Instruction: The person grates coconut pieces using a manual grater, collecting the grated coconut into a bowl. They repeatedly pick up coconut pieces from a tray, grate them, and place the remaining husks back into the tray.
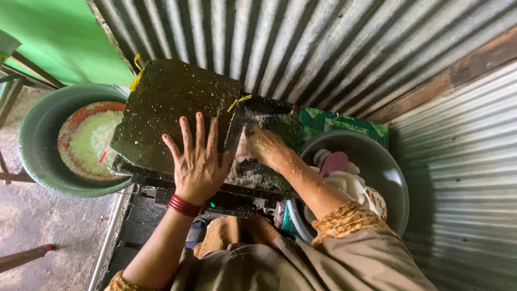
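At frame centre, the left hand [197,161] lies flat with fingers spread on the dark cover [172,108] of a grating machine. Just right, the right hand [265,146] grips a white coconut piece [242,148], pressing it into the machine's opening.

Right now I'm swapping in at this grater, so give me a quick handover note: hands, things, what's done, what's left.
Left hand: flat, fingers spread, on the dark cover plate.
Right hand: shut on a white piece, pressing it into the grater opening.
Done: white gratings fill the green basin on the left; shreds dust the plate.
Left: white pieces wait in the grey bowl on the right.
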